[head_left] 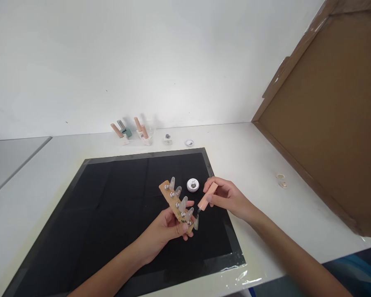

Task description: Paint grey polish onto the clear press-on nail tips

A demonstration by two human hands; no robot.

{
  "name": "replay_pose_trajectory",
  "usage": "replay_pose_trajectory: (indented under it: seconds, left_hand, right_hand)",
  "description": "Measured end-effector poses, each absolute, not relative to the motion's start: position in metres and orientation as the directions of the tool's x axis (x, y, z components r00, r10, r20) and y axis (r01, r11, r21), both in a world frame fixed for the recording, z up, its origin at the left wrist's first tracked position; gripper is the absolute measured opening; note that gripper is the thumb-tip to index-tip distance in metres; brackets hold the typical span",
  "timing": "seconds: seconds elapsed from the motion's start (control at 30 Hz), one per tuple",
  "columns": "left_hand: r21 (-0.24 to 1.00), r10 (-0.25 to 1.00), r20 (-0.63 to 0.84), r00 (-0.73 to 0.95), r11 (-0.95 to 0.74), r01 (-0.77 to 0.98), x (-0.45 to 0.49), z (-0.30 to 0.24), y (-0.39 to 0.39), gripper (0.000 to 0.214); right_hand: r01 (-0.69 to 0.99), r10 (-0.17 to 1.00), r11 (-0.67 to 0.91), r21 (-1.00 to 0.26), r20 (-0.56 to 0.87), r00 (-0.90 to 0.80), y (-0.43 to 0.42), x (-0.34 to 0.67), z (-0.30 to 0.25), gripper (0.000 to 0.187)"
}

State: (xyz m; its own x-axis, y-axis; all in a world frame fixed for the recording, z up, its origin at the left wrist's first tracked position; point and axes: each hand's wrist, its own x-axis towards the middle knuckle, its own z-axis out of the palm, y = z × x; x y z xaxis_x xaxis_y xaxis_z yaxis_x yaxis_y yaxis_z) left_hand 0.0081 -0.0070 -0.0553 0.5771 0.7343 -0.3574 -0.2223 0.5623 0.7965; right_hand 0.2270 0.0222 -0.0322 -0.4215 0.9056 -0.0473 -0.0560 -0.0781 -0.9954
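My left hand point(170, 227) grips the lower end of a tan nail tip stand point(174, 203), tilted above the black mat. Along it several silver balls carry clear false nails point(183, 204). Between the fingers of my right hand point(224, 196) is a nail polish brush with a peach cap handle point(207, 197). Its dark bristle end points down at the lowest false nail point(196, 223); whether they touch I cannot tell. Just beyond the stand, a small round white container point(193, 185) with something greyish in it rests on the mat.
Nail polish bottles point(144, 136) stand at the back left by the wall. An uncapped square bottle point(167, 139) and a small white dish point(189, 142) sit behind the black mat point(117, 206). Small round pieces point(281, 180) lie at right, near a large cardboard panel point(327, 115).
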Motion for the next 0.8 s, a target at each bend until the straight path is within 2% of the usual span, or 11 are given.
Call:
replay_pose_trajectory:
  seconds: [0.2, 0.33, 0.6, 0.7, 0.8]
  left_hand:
    - [0.797, 0.735, -0.357, 0.576, 0.561, -0.222, 0.0079, -0.057, -0.0066, 0.049]
    - [0.8, 0.739, -0.362, 0.569, 0.559, -0.218, 0.0083, -0.0554, -0.0077, 0.048]
    - [0.799, 0.739, -0.343, 0.581, 0.554, -0.233, 0.0083, -0.0576, -0.0078, 0.047]
    - [0.8, 0.735, -0.332, 0.591, 0.551, -0.237, 0.008, -0.0579, -0.0078, 0.045]
    - [0.798, 0.732, -0.334, 0.595, 0.555, -0.234, 0.0074, -0.0585, -0.0082, 0.044]
  right_hand:
    - [-0.1, 0.87, 0.019, -0.995, 0.065, -0.488, 0.0212, 0.2313, -0.0322, 0.015]
    - [-0.031, 0.83, 0.078, -0.997, 0.082, -0.551, 0.019, 0.2299, -0.0309, 0.014]
    - [-0.011, 0.903, 0.039, -0.999, 0.04, -0.428, 0.0211, 0.2316, -0.0299, 0.013]
    - [-0.076, 0.891, 0.083, -0.994, 0.108, -0.441, 0.0204, 0.2334, -0.0298, 0.011]
    - [-0.077, 0.834, 0.16, -0.984, 0.176, -0.523, 0.0183, 0.2331, -0.0284, 0.011]
